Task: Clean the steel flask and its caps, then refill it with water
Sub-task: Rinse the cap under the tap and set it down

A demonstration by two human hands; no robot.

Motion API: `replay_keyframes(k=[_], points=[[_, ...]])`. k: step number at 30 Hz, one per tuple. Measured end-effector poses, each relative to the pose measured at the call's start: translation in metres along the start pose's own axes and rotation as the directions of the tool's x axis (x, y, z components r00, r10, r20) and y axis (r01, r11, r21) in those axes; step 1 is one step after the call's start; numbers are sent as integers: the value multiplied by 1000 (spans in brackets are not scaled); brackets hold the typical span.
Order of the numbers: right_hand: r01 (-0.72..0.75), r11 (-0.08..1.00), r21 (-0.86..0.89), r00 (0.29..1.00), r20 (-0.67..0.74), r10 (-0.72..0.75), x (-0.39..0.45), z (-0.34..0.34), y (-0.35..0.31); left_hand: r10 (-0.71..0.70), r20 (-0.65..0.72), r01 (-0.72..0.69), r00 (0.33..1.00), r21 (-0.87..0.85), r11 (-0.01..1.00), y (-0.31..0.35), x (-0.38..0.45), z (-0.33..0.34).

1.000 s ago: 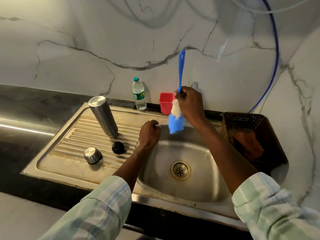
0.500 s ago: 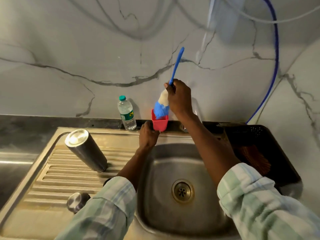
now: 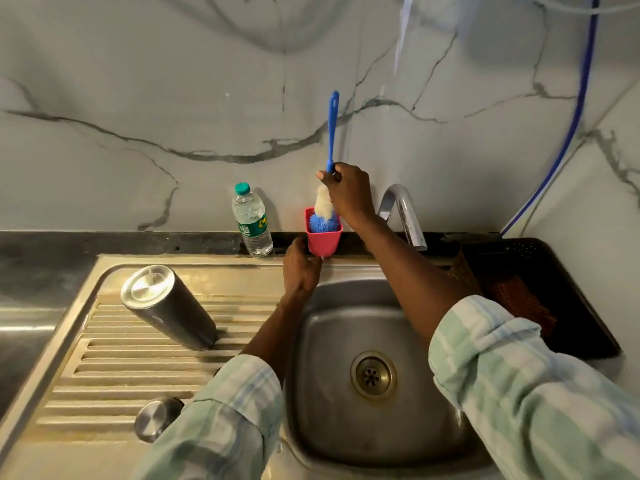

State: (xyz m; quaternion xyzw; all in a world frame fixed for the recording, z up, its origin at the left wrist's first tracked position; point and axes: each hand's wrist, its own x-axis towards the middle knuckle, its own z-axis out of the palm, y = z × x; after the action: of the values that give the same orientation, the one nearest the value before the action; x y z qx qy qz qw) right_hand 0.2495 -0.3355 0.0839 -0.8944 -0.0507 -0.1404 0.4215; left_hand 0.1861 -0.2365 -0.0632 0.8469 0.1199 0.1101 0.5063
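Bottle brush going into red cup, flask waits on drainboard

Right hand grips the blue bottle brush by its handle, bristle head down inside the red cup; left hand holds the cup at its base. Steel flask stands upside down, left of the sink basin, steel cap nearer the camera, second cap not visible. Looks like brush is being loaded or put away, can't tell which, so scrubbing status unclear; refill not yet done, tap shows no water running. Plastic water bottle just left of cup. Steel sink unit in dark table, marble-pattern wall, dark basket right of basin.
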Motion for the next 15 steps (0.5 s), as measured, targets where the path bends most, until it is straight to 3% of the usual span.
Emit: replay_keyframes(k=[7,15], points=[[-63,995,77,998,-7,64,-16,-7,-5,-14,-22,14,1000,11,1000,10,-11,-9],[-98,995,32,994,-45,99,-18,-16,-15,-18,-58,19,998,12,1000,25,-21,-21]])
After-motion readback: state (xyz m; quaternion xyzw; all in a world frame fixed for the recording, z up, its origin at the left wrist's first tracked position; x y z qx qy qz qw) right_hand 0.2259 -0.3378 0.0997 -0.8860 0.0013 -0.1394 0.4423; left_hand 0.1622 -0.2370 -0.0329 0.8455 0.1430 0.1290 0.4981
